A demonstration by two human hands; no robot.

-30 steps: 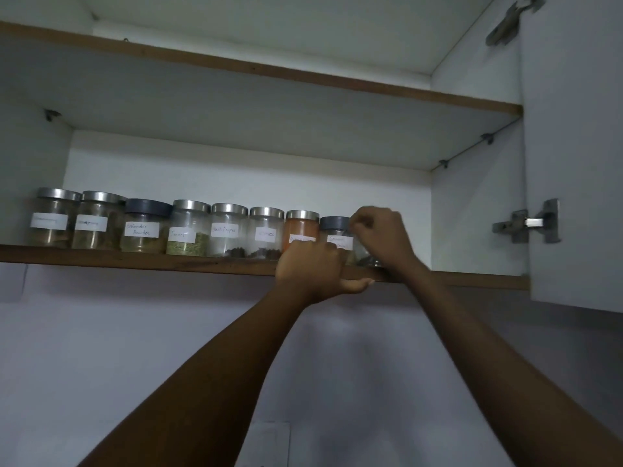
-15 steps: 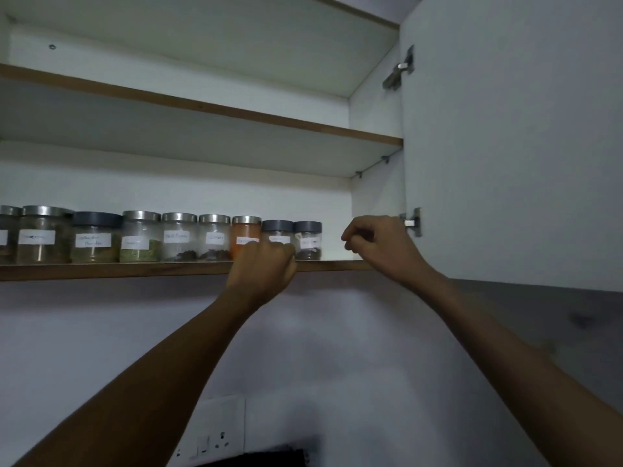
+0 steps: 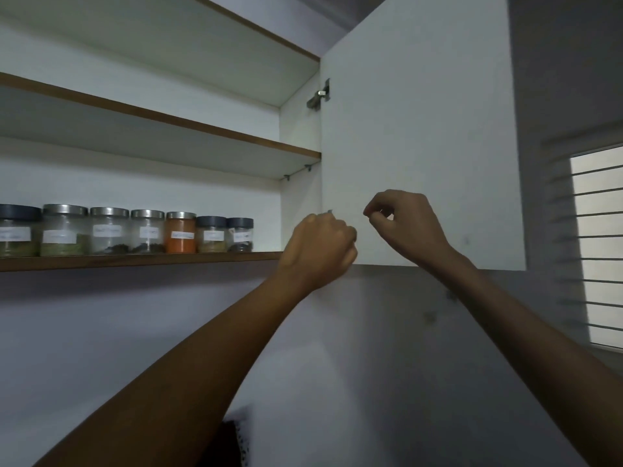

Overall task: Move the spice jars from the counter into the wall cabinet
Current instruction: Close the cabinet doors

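Up at the wall cabinet (image 3: 296, 136) now, w/ the door (image 3: 421, 129) swung open on the right side of frame. Spice jars (image 3: 128, 232) sit in one row along the lower shelf (image 3: 141, 259), shoulder to shoulder, each w/ a white label (writing too blurred to read). Seven in view, the leftmost cut by the frame edge. From the left: a dark-lidded one, three w/ metal lids, then the orange jar (image 3: 181, 232) w/ a metal lid, then two smaller dark-lidded ones, the last jar (image 3: 240, 234) closing the row. Bare shelf to its right up to the cabinet's side wall. Upper shelf (image 3: 202, 124) above carries nothing visible from this low angle.

Left hand (image 3: 318, 251) is raised just right of the shelf's end, at the door's hinge-side lower corner; grip curled into a loose fist, nothing in it. Right hand (image 3: 406, 225) is up in front of the door's lower part, fingers bent, thumb and forefinger tips nearly meeting, grip holding nothing. Neither hand touches a jar; both well right of the row.

Far right, a window (image 3: 598, 247) w/ horizontal bars. Grey wall below the cabinet.
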